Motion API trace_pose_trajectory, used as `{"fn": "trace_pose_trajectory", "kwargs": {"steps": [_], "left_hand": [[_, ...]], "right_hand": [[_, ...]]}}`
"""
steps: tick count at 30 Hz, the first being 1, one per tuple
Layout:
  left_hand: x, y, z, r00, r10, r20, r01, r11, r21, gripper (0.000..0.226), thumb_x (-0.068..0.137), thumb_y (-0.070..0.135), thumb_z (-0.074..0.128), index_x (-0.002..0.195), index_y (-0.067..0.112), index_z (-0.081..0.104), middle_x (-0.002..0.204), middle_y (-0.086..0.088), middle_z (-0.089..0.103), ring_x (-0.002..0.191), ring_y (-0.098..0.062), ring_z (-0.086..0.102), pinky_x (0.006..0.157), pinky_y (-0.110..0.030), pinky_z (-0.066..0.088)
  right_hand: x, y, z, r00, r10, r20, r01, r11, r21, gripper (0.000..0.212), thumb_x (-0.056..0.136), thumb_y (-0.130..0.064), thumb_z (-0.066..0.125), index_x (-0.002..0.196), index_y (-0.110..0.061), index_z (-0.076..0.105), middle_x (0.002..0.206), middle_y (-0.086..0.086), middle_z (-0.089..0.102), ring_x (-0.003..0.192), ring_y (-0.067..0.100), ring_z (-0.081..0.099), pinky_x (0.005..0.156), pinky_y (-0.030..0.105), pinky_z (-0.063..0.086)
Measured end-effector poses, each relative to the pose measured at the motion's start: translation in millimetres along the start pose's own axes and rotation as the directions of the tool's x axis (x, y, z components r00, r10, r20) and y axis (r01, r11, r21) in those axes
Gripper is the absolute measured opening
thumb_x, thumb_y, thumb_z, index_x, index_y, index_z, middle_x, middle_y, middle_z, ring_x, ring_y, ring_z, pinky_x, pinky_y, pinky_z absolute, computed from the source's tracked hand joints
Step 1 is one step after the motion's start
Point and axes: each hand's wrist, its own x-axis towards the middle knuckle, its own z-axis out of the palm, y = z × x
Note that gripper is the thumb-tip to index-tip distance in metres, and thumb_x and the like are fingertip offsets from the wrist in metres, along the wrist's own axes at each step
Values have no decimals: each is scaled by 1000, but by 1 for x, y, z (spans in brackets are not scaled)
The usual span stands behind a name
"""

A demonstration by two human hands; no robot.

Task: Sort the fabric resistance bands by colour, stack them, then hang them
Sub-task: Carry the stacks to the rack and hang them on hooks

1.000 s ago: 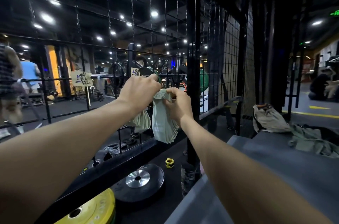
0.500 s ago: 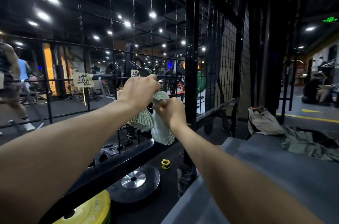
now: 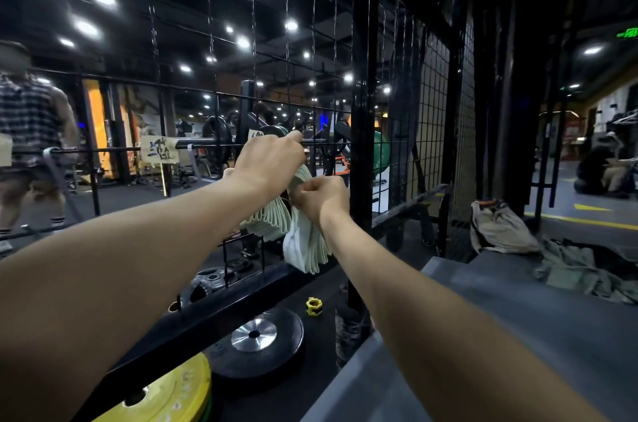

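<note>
Bands [image 3: 303,245] hang against the wire grid [image 3: 214,117], pinched by left hand [image 3: 267,159] and right hand [image 3: 322,199] fingers.

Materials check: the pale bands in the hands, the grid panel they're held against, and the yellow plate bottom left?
Pale bands: soft woven fabric, matte; they droop and fan in limp layered loops. Grid panel: thin metal wire, black coated, slightly glossy; straight rods catch highlights. Yellow plate: probably rubber or urethane, dull finish with faint raised lettering; core not visible.
</note>
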Motion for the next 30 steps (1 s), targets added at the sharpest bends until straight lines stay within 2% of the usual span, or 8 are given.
{"fn": "trace_pose_trajectory", "kwargs": {"steps": [5, 8, 13, 16, 20, 24, 27, 30], "left_hand": [[0, 7, -6, 1000, 9, 24, -9, 1000, -26, 14, 85, 6, 62, 94, 14, 69, 92, 3, 40, 84, -27, 65, 58, -35, 46], [-5, 2, -7, 1000, -24, 14, 25, 997, -71, 9, 84, 10, 65, 91, 15, 70, 92, 3, 45, 78, -27, 64, 63, -38, 54], [-19, 0, -12, 995, -98, -1, 96, 982, -163, 9, 84, 14, 65, 92, 15, 70, 90, 1, 43, 79, -30, 61, 62, -36, 47], [-35, -2, -7, 979, -199, -35, 176, 927, -332, 21, 85, 20, 67, 106, 15, 69, 97, 0, 54, 81, -27, 61, 71, -37, 48], [-53, -1, 5, 955, -283, -92, 209, 858, -470, 32, 80, 19, 72, 111, 10, 68, 101, -3, 59, 78, -25, 60, 74, -37, 52], [-59, 1, 12, 935, -341, -98, 239, 809, -537, 27, 80, 14, 71, 106, 8, 69, 94, -2, 55, 74, -23, 54, 69, -33, 48], [-59, 1, 15, 931, -357, -73, 264, 801, -537, 22, 80, 14, 69, 103, 10, 69, 92, 0, 52, 74, -23, 53, 69, -36, 49], [-59, 0, 14, 933, -357, -39, 284, 800, -528, 26, 82, 18, 70, 108, 13, 68, 91, 2, 50, 75, -24, 54, 71, -38, 49]], "right_hand": [[-1, -5, -13, 999, -15, 41, 14, 1000, 10, 24, 77, -21, 76, 59, -22, 59, 80, 2, 69, 77, 17, 67, 76, 33, 57], [-4, -10, -15, 998, -15, 64, 17, 999, -30, 18, 77, -22, 75, 64, -17, 63, 70, -1, 63, 71, 14, 62, 73, 30, 56], [-5, -19, -17, 997, -3, 77, 10, 996, -86, 8, 71, -17, 74, 72, -10, 69, 64, 0, 62, 58, 12, 56, 53, 23, 47], [-4, -21, -12, 996, -2, 87, 9, 997, -80, 17, 70, -19, 79, 79, -6, 73, 80, 6, 72, 71, 19, 65, 68, 30, 57], [-5, -21, -5, 995, -24, 98, 35, 994, -106, 20, 72, -22, 80, 80, -6, 71, 84, 8, 71, 72, 19, 64, 67, 30, 56], [-8, -20, -3, 993, -68, 100, 81, 988, -132, 20, 70, -22, 81, 78, -6, 72, 83, 9, 72, 82, 23, 69, 77, 40, 58], [-13, -16, -8, 981, -140, 136, 159, 977, -145, 15, 75, -21, 78, 82, -8, 73, 86, 5, 71, 80, 18, 64, 78, 35, 55], [-21, -5, -14, 951, -256, 172, 282, 948, -148, 10, 79, -18, 74, 82, -9, 73, 80, 3, 68, 79, 16, 62, 76, 34, 52]]}}
